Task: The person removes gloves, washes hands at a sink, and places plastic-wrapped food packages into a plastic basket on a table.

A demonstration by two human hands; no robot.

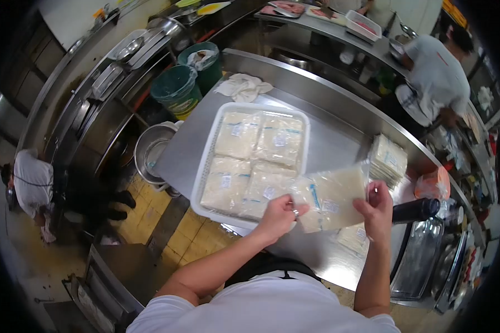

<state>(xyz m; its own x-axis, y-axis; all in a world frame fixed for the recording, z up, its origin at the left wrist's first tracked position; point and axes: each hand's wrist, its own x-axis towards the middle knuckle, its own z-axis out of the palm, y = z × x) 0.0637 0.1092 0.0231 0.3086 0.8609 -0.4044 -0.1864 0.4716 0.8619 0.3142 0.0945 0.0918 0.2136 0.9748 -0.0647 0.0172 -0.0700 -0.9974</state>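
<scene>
1. Cream pack [339,195] in clear plastic: from the head camera, I see it held up near the white tray [306,139].
2. My left hand [280,217] pinches one edge; my right hand [376,210] grips the other.
3. Four more packs [279,140] show in the tray, on the shiny surface [333,133].

I wear a plain white shirt [272,305], its short sleeves [164,313] loose and ending above the elbow, so my forearms are bare. Below the shirt, at my waist, shows a black garment [269,265], with a thin dark strap [287,275] against the white cloth. My left hand [282,215] has a silvery ring [295,212] on one finger; both hands are ungloved.
</scene>
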